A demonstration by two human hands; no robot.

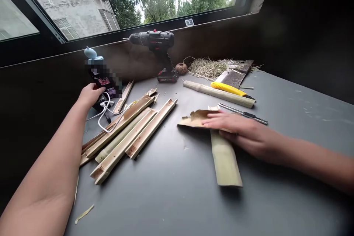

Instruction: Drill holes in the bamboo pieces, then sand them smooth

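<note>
At the left, my left hand (90, 95) grips the lower edge of a dark phone (103, 80); the phone is partly blurred out, and some of my fingers are hidden. A light-blue figure (91, 54) sits on top, and a white cable (106, 107) hangs below. My right hand (243, 127) lies with its fingers stretched out over a split bamboo piece with a ragged edge (193, 118). That piece crosses another bamboo strip (226, 158), whose near end points toward me. Just beyond my right hand lies a slim metal cutter (243, 113).
Several split bamboo lengths (152, 127) lie on the grey table (166, 202) left of centre. At the back are a cordless drill (157, 44), a twine ball (181, 68), straw (206, 68), a bamboo length (199, 87) and a yellow-handled tool (228, 88). A window is behind.
</note>
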